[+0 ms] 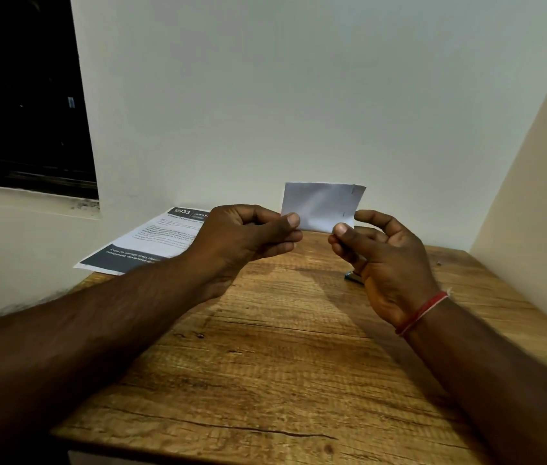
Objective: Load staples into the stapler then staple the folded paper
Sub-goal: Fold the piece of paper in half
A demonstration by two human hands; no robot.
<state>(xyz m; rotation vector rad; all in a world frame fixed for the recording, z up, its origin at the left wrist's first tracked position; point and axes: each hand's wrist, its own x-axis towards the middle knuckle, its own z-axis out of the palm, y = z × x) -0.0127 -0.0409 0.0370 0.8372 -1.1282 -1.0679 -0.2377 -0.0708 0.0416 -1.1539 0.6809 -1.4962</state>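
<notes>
1. Worktop (pixel 265 364): a wooden surface set into a corner between pale walls. It carries everything except the held paper. Both forearms cover part of its near half.
2. Printed sheet (pixel 154 243): lies flat at the far left and overhangs the worktop's edge. The left grip covers part of it, and its small text is too blurred to read.
3. Left grip (pixel 241 239): pinches the lower left corner of the folded paper (pixel 320 204) between thumb and forefinger. Right grip (pixel 386 260): pinches the lower right corner, with its other fingers loosely curled.
4. Folded paper: held upright between the two grips, above the far part of the worktop and clear of it.
5. Stapler (pixel 352 277): only a bluish sliver shows on the worktop behind the right grip. Whether it is loaded cannot be told.
6. Dark marks (pixel 352 190): two short strokes near the paper's right edge. They may be staples, in which case both loading and stapling appear done, but they are too small to confirm.
</notes>
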